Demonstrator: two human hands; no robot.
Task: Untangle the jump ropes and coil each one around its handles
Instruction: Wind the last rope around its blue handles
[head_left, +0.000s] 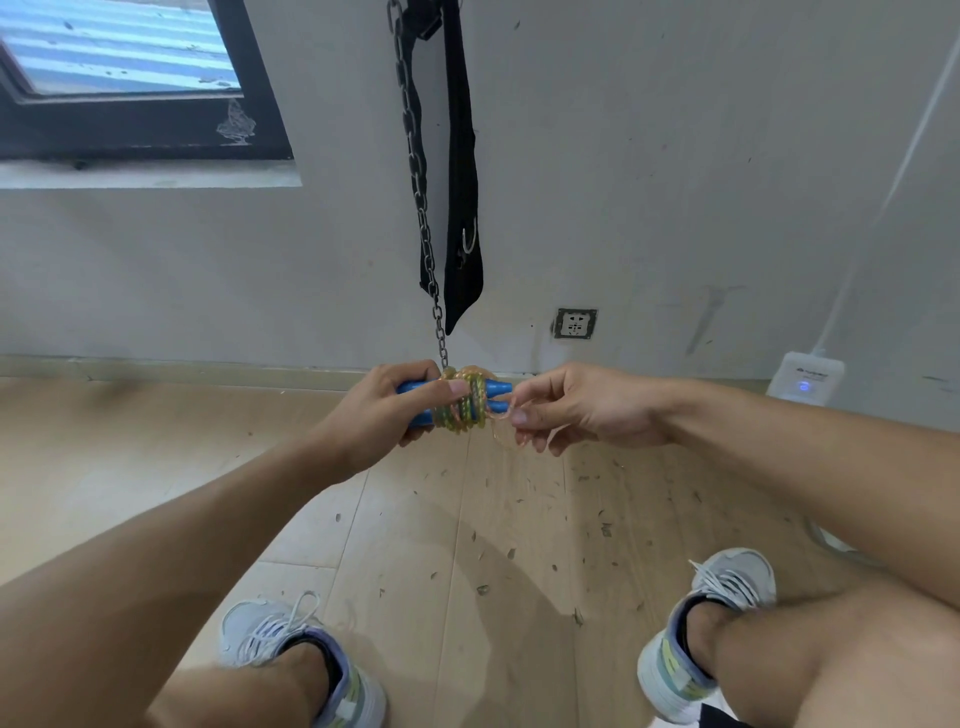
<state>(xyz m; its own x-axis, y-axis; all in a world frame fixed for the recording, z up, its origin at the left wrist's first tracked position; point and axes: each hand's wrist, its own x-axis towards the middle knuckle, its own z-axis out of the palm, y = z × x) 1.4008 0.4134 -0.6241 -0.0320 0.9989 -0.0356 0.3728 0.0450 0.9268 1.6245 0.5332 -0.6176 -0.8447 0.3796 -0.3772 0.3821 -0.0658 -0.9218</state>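
We judge the coiling nearly done: our left hand (395, 405) grips the paired blue handles (493, 397) with the rope (465, 402) wound round them, while our right hand (566, 410) pinches what seems the last loose loop, needing tucking.

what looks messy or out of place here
The wooden floor is littered with small dark flecks, thickest towards the right. A last loop of rope dangles loose below the right hand, not yet wound on.
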